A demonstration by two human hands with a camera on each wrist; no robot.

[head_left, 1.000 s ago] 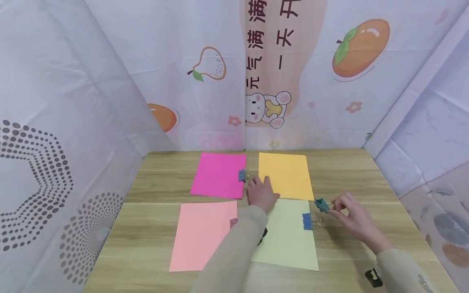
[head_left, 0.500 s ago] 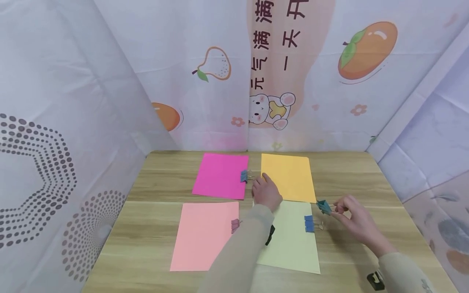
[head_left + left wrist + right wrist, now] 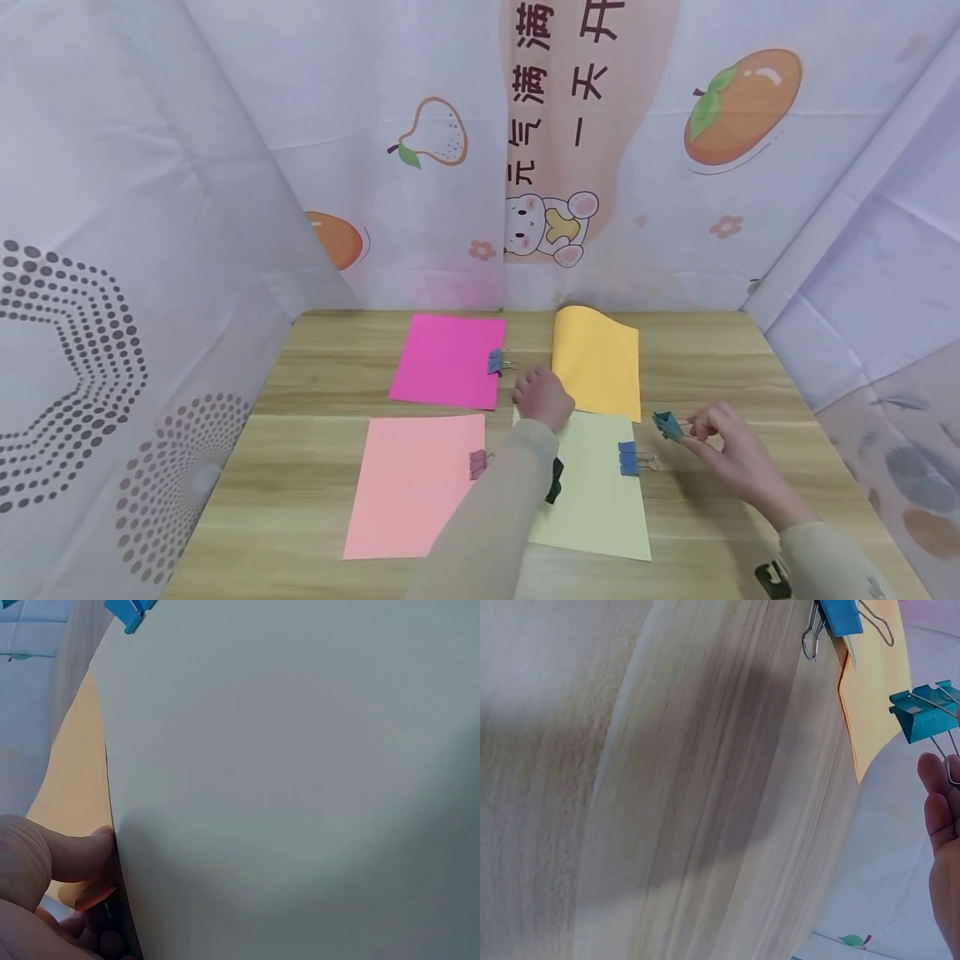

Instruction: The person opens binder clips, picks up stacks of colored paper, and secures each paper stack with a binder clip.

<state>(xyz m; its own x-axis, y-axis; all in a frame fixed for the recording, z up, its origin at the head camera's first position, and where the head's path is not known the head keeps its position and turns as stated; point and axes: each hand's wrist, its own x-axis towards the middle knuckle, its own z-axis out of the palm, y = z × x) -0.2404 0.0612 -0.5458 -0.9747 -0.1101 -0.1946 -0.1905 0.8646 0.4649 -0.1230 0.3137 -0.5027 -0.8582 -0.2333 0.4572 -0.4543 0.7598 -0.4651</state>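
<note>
My left hand (image 3: 543, 398) pinches the left edge of the yellow-orange paper (image 3: 597, 367), whose far left side is lifted and curls over. In the left wrist view the thumb (image 3: 79, 855) lies against this paper (image 3: 75, 765), beside the pale green paper (image 3: 285, 750). Out to the right, my right hand (image 3: 735, 454) holds a teal binder clip (image 3: 667, 426) by its wire handles, just off the yellow-orange paper's near right corner. The right wrist view shows the clip (image 3: 924, 718) above the fingertips (image 3: 934, 772), its handles spread.
Nearest me on the right lies pale green paper (image 3: 592, 508) with a blue binder clip (image 3: 628, 458) on its right edge. Pink paper (image 3: 412, 492) bears a mauve clip (image 3: 477, 464). Magenta paper (image 3: 446, 358), at the back left, carries a blue clip (image 3: 495, 362). Curtains enclose the wooden table (image 3: 300, 467).
The yellow-orange paper lay flat before; its left side has now lifted and curled toward the right. My right hand still holds the teal clip in nearly the same place.
</note>
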